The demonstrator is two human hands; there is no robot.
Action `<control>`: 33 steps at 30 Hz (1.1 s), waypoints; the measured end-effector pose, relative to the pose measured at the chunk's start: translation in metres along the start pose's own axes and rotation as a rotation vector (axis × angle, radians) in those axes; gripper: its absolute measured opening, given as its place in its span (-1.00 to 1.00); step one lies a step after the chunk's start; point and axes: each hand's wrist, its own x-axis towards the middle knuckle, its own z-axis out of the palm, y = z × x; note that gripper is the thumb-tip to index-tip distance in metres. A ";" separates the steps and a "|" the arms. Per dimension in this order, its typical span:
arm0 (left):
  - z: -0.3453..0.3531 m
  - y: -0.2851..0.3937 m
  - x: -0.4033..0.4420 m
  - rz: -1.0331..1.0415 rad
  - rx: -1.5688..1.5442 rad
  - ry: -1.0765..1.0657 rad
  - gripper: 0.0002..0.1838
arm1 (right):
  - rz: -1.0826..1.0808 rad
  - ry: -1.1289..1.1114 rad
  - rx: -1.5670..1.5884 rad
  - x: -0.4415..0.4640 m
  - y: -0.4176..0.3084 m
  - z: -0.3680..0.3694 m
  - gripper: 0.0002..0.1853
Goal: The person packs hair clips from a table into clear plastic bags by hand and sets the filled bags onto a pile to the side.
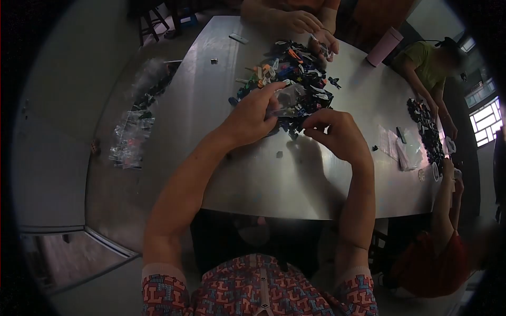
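Note:
A heap of small coloured and dark pieces (295, 68) lies on the metal table (237, 184). Over the heap's left part, my left hand (255, 113) is closed on a clear plastic bag (290, 97), with thumb and fingers at its left side. My right hand (340, 131) is at the heap's lower right edge, thumb and fingertips pinched together beside dark pieces. Whatever is between those fingertips is too small to make out.
Across the table are another person's hands (311, 31). A pink bottle (385, 47) stands at the back right. Two more people work by dark pieces (426, 129) and plastic bags (406, 152) at right. Filled bags (132, 139) lie left, beyond the table.

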 end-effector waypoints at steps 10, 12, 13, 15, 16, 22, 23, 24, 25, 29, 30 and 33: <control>0.000 -0.002 -0.001 0.033 0.021 -0.001 -0.24 | -0.111 -0.155 -0.328 0.002 0.006 0.015 -0.79; -0.001 -0.001 -0.001 0.038 0.028 0.007 -0.24 | -0.065 -0.150 -0.176 0.002 0.003 0.009 -0.80; -0.001 -0.001 0.000 0.026 0.022 -0.003 -0.24 | -0.066 -0.151 -0.177 0.002 -0.001 0.009 -0.80; -0.001 -0.001 0.000 0.015 0.016 -0.015 -0.24 | -0.054 -0.224 -0.116 0.002 -0.007 0.012 -0.80; -0.001 -0.001 0.000 0.028 0.012 -0.011 -0.24 | -0.054 -0.223 -0.115 0.001 -0.003 0.016 -0.80; -0.001 0.001 0.001 0.029 -0.016 -0.011 -0.27 | -0.269 -0.195 -0.378 0.000 0.002 0.020 -0.81; -0.001 0.001 0.001 0.028 -0.007 -0.011 -0.26 | -0.223 -0.158 -0.247 -0.001 0.002 0.015 -0.83; -0.001 0.001 0.000 0.028 -0.007 -0.011 -0.26 | -0.178 -0.120 -0.116 0.000 -0.002 0.011 -0.83; -0.001 0.000 0.000 0.021 0.003 -0.018 -0.25 | -0.178 -0.121 -0.115 0.000 -0.007 0.007 -0.83; 0.001 0.005 -0.002 -0.020 0.041 -0.044 -0.22 | -0.040 0.091 0.255 -0.003 -0.021 0.010 -0.81; 0.002 0.006 -0.002 -0.019 0.041 -0.044 -0.22 | -0.084 0.180 0.187 -0.002 -0.024 0.015 -0.80; 0.008 0.006 -0.003 0.046 0.044 -0.040 -0.26 | -0.176 0.321 0.128 0.003 -0.028 0.032 -0.79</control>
